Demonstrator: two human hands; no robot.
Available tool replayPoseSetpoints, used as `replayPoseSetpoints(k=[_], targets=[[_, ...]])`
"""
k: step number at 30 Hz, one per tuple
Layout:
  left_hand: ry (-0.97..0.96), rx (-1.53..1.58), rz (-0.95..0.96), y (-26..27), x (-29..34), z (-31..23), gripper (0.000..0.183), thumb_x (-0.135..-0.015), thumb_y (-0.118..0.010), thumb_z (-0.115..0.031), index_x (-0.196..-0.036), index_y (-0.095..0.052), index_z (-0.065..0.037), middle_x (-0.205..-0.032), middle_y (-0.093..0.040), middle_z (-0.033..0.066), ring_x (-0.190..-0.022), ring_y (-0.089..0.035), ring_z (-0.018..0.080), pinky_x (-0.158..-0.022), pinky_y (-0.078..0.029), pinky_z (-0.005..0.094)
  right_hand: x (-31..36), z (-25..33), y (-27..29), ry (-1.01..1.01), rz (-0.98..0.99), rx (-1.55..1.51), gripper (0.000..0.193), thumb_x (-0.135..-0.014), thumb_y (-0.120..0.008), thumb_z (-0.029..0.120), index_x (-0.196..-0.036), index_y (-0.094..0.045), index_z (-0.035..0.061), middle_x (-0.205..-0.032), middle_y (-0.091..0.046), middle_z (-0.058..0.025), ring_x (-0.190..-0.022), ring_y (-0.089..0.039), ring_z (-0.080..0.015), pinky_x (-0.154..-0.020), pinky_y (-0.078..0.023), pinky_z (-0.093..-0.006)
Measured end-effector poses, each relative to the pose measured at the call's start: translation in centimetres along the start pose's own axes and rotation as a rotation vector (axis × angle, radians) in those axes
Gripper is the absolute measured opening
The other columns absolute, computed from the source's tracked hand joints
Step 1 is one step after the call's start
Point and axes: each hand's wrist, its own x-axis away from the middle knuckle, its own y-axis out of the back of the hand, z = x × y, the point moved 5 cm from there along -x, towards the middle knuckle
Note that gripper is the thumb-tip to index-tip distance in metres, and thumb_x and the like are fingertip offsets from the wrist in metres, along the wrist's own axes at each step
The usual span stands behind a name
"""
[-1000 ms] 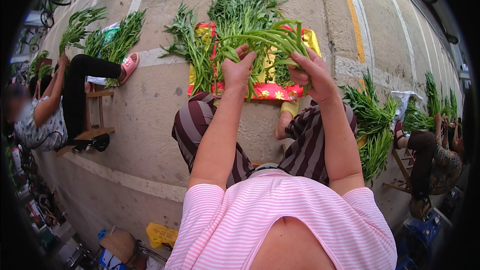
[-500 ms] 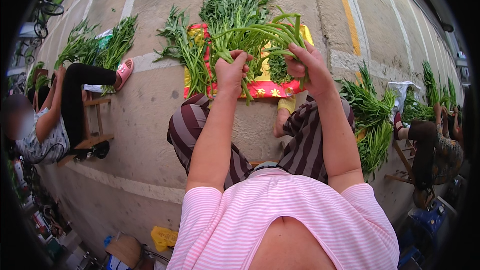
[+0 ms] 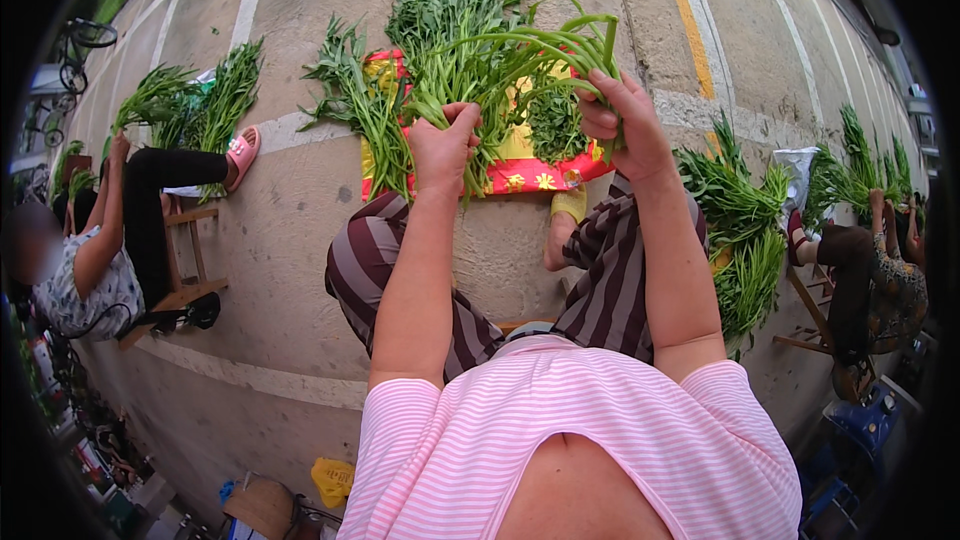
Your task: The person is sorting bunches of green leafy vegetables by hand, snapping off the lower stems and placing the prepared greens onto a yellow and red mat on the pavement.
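Long-stemmed leafy greens, looking like water spinach, lie in a large heap [image 3: 445,20] on a red and yellow cloth or sheet [image 3: 520,176] in front of my feet. My left hand [image 3: 445,148] is closed in a pinch on the pale ends of some stalks at the heap's near side. Higher up on the right, my right hand [image 3: 632,125] is wrapped round a bunch of stalks [image 3: 590,40]. Their tops bend over and arch left toward my left hand. A smaller pile of leaves [image 3: 557,125] lies on the cloth between my hands.
To my right lies another heap of greens [image 3: 735,190] beside a white bag [image 3: 795,175]. A seated person [image 3: 90,260] at left handles greens, and another person [image 3: 885,270] sits at far right. A yellow plastic bag [image 3: 332,480] lies on the pavement behind me at left.
My left hand has shifted slightly left, and my right hand has moved a little to the right, both still gripping stalks. The whole view has shifted slightly.
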Motion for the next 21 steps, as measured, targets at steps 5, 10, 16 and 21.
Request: replayPoseSetpoints(k=[5,10,16,21], targets=[[0.005,0.031,0.005,-0.2,0.1,-0.2,0.012,-0.083,-0.065,-0.012,-0.092,-0.067,-0.003,-0.076,-0.066,0.0031,-0.052,-0.054,0.0058,-0.043,-0.039,0.0197,-0.2,0.2,0.4,0.008,0.002,-0.028,0.014,-0.094,-0.058,0.016,-0.101,-0.053,0.0051,-0.081,-0.054,0.0,-0.055,-0.04,-0.0015,-0.044,-0.031,-0.0166],[0.005,0.043,-0.05,0.3,-0.5,0.2,0.01,-0.082,-0.062,-0.01,-0.09,-0.064,-0.004,-0.075,-0.065,0.004,-0.052,-0.051,0.0059,-0.043,-0.037,0.0194,0.0,0.4,-0.2,0.012,-0.025,0.013,0.013,-0.095,-0.054,0.016,-0.1,-0.05,0.0039,-0.08,-0.049,0.0012,-0.054,-0.035,0.0004,-0.043,-0.028,-0.0149],[0.04,0.185,-0.102,1.1,-0.9,0.5,0.008,-0.081,-0.06,-0.008,-0.087,-0.06,-0.003,-0.071,-0.061,0.0052,-0.05,-0.05,0.0073,-0.041,-0.037,0.0202,0.0,0.3,0.3,-0.007,-0.006,0.017,0.015,-0.094,-0.059,0.016,-0.1,-0.053,0.0046,-0.079,-0.052,0.0005,-0.054,-0.039,-0.001,-0.044,-0.031,-0.0162],[0.065,0.245,-0.14,2.0,-1.5,1.0,0.006,-0.082,-0.061,-0.009,-0.085,-0.059,-0.004,-0.07,-0.06,0.0047,-0.049,-0.049,0.0068,-0.04,-0.036,0.0199,0.2,0.3,0.3,-0.018,0.011,-0.014,0.013,-0.094,-0.058,0.016,-0.097,-0.052,0.0051,-0.079,-0.052,0.0004,-0.054,-0.039,-0.0012,-0.044,-0.031,-0.0164]])
